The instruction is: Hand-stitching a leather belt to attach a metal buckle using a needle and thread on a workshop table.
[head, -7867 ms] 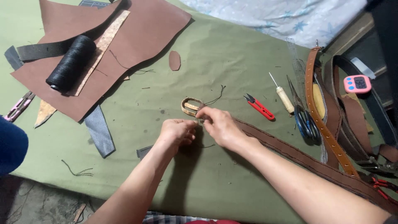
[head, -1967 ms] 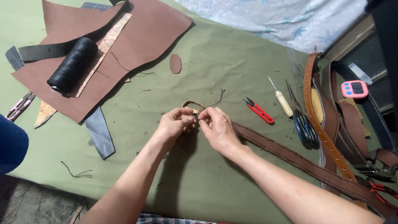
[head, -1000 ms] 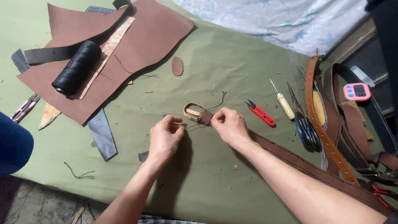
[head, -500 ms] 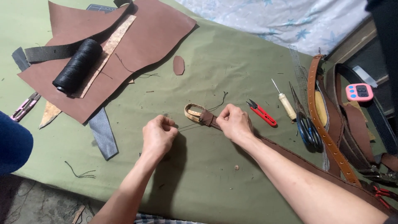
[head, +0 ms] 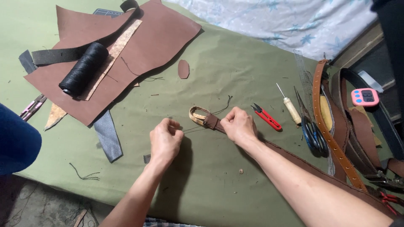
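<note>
The brown leather strap [head: 294,157] lies across the green table [head: 219,75], running from under my right forearm up to its folded end near the middle, where a pale loop [head: 198,113] sits just beyond the fold. I press that end flat with my right hand [head: 238,125], its fingers closed down on the leather, so that the strap does not slide when I pull. My left hand [head: 165,139] is curled into a loose fist just beside it, the fingers pinched together on a thin dark thread [head: 194,128] that runs taut from the fold to my knuckles; the two hands stand apart so the thread stays straight. Up on the left, the big brown leather sheet [head: 155,38] carries the black thread spool [head: 83,69], kept away from the work yet within reach. On the right, the studded belt [head: 332,143] lies along the table's edge, and nearer my hand sit the blue-handled scissors [head: 312,136], the wooden-handled awl [head: 290,109] and the red thread snips [head: 267,117], laid side by side where my right hand can take them.
</note>
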